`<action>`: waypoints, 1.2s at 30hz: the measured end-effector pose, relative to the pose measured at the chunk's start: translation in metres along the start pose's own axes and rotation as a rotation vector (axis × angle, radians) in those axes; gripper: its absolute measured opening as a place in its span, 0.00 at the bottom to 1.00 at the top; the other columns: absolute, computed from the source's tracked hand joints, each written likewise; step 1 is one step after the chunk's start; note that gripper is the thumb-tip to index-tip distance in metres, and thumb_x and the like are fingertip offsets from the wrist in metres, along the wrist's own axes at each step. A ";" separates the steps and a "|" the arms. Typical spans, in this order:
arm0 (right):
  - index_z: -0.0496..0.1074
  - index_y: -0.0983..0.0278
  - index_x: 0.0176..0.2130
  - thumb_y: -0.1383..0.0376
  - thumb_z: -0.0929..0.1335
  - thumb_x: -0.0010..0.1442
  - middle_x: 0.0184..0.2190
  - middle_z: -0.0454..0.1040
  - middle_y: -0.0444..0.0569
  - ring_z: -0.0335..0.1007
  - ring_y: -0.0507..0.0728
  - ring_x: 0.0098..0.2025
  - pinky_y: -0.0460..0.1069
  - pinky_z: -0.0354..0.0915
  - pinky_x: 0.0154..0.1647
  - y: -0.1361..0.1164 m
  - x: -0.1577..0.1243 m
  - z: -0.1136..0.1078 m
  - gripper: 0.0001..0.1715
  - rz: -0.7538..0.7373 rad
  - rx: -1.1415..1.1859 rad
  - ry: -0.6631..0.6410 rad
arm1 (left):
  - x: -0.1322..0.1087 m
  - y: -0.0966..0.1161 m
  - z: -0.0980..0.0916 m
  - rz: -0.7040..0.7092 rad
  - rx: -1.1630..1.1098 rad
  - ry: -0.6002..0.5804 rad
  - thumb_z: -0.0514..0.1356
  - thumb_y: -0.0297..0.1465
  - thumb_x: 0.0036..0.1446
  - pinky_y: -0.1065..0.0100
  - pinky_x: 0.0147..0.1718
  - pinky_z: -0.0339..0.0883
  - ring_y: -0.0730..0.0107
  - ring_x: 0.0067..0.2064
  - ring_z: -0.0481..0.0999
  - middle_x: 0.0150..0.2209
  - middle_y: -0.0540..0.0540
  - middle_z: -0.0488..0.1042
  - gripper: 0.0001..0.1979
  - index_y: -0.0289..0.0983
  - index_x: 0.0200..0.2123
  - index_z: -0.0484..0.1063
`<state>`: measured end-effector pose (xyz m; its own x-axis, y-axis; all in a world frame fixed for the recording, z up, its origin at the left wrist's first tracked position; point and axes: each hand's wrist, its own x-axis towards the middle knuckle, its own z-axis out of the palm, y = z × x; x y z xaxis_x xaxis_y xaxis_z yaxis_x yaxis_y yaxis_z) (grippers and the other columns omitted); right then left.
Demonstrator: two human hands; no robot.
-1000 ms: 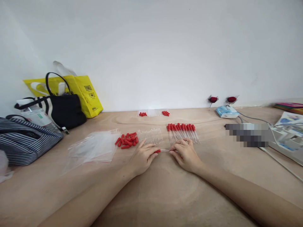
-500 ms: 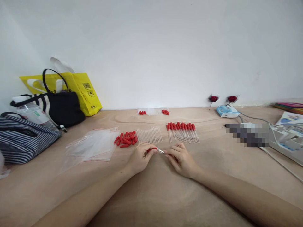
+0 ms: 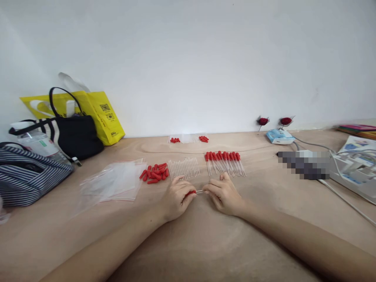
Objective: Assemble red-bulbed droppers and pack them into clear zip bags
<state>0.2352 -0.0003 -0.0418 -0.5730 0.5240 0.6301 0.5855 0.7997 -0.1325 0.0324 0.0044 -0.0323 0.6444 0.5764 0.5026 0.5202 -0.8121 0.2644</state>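
Observation:
My left hand pinches the red rubber bulb end of a clear dropper, and my right hand pinches its glass tube end. Both hands rest on the wooden table with the dropper held level between them. Just beyond my left hand lie a heap of loose red bulbs and a row of bare clear tubes. Beyond my right hand lies a row of finished droppers with red bulbs.
Clear zip bags lie to the left. Bags stand at far left: striped, black, yellow. Small packets with red bulbs lie near the wall. Cables, a white device and papers sit at right.
The hands drew closer together, so less of the tube shows between them. The dropper tilted half a second ago and is level again now. The view shifted slightly.

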 end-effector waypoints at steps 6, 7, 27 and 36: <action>0.69 0.66 0.33 0.71 0.57 0.59 0.25 0.71 0.45 0.55 0.50 0.25 0.49 0.44 0.33 -0.003 0.001 0.005 0.13 0.020 0.023 -0.044 | 0.000 0.000 0.002 0.041 0.027 0.001 0.50 0.26 0.57 0.58 0.51 0.50 0.71 0.34 0.72 0.28 0.50 0.74 0.06 0.37 0.30 0.66; 0.69 0.66 0.33 0.71 0.57 0.59 0.25 0.71 0.45 0.55 0.50 0.25 0.49 0.44 0.33 -0.003 0.001 0.006 0.13 0.022 0.032 -0.055 | 0.000 0.000 0.002 0.044 0.029 -0.002 0.50 0.27 0.57 0.58 0.51 0.50 0.71 0.34 0.72 0.28 0.50 0.74 0.06 0.36 0.30 0.66; 0.70 0.64 0.29 0.65 0.60 0.59 0.25 0.72 0.47 0.61 0.54 0.32 0.51 0.44 0.37 0.007 0.004 -0.004 0.11 0.112 -0.189 -0.151 | -0.002 -0.015 -0.007 -0.090 0.163 0.086 0.53 0.32 0.57 0.57 0.48 0.54 0.65 0.40 0.68 0.35 0.47 0.71 0.15 0.41 0.48 0.66; 0.66 0.65 0.42 0.63 0.59 0.58 0.31 0.74 0.51 0.65 0.59 0.39 0.50 0.47 0.37 0.047 0.036 0.003 0.14 0.790 -0.288 -0.059 | -0.004 -0.020 -0.008 -0.246 0.249 0.123 0.55 0.31 0.53 0.53 0.48 0.54 0.58 0.46 0.64 0.44 0.43 0.66 0.20 0.40 0.50 0.60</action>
<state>0.2401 0.0567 -0.0276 0.0427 0.9190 0.3920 0.9458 0.0892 -0.3122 0.0151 0.0175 -0.0328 0.4187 0.7243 0.5478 0.7816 -0.5946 0.1887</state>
